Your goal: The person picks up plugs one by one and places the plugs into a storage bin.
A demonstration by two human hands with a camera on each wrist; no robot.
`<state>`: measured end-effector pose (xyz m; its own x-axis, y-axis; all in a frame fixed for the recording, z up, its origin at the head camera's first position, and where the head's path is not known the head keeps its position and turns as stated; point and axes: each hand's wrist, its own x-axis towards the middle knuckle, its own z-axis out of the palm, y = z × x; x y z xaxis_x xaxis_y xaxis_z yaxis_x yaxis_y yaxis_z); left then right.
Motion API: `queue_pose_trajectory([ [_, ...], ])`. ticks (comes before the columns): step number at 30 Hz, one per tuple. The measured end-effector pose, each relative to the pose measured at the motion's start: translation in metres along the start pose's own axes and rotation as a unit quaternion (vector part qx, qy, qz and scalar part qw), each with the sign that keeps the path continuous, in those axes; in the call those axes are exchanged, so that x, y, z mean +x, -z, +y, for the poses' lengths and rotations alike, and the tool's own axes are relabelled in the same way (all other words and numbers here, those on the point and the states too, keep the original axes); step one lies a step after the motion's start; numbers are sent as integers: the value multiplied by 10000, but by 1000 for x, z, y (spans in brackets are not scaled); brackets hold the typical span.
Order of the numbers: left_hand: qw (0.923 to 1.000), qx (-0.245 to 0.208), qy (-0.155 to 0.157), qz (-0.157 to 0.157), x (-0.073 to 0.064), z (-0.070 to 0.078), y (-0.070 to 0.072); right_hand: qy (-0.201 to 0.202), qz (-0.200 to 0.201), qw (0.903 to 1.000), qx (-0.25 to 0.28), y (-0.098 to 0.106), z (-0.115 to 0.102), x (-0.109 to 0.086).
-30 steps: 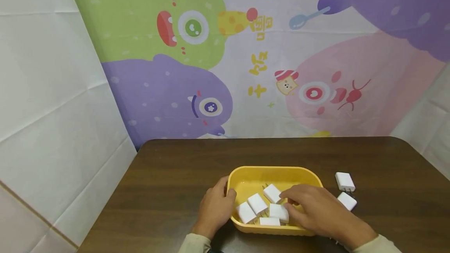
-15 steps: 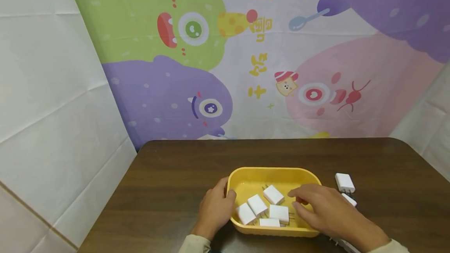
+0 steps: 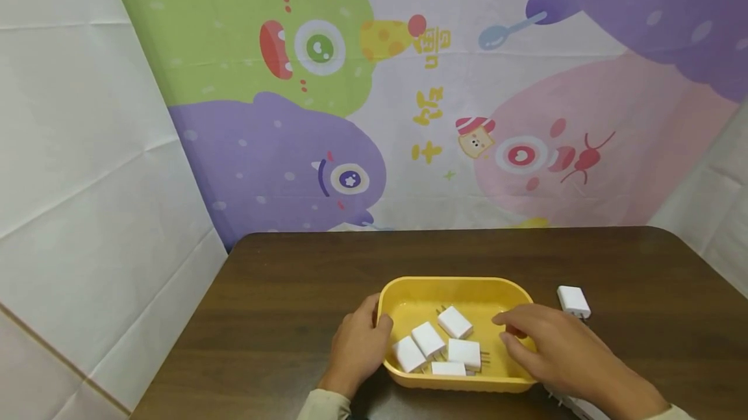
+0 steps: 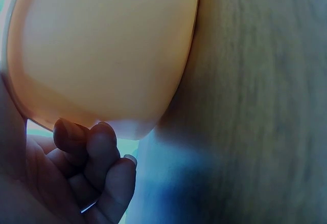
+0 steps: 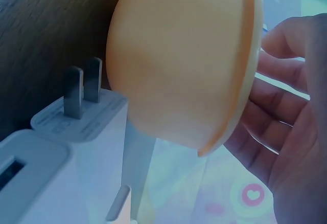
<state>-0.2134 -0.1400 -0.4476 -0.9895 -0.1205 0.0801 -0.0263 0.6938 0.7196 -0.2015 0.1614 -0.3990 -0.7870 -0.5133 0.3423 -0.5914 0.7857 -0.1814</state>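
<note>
Five chargers (image 3: 428,340) lie between left fingers (image 4: 101,150) pinching the tub (image 3: 461,286) and parted right fingers (image 3: 521,317).

Right fingers (image 3: 521,317) loosely bent

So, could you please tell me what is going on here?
A person is working at a dark wooden table with a yellow plastic tub and some white two-pronged wall chargers. The left hand grips the tub's left rim, while the right hand is at its right end, holding nothing. At least five chargers lie inside the tub; more sit on the table to its right, some partly hidden by the right arm.
</note>
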Motion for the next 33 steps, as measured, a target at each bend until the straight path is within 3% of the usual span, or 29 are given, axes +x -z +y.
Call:
queue_pose_trajectory([
  [12,9999,-10,122,-44,-1,-1,-3,-145,200,9997,-45,5,4,-7],
  [23,10000,-26,46,-34,-2,1,-3,282,1095,9935,-102,7,16,-18],
  [28,10000,-64,20,-28,-1,1,-2,303,1250,9916,-112,9,19,-22],
  [33,10000,-73,13,-13,0,-1,0,72,1159,9932,-74,13,20,-24],
])
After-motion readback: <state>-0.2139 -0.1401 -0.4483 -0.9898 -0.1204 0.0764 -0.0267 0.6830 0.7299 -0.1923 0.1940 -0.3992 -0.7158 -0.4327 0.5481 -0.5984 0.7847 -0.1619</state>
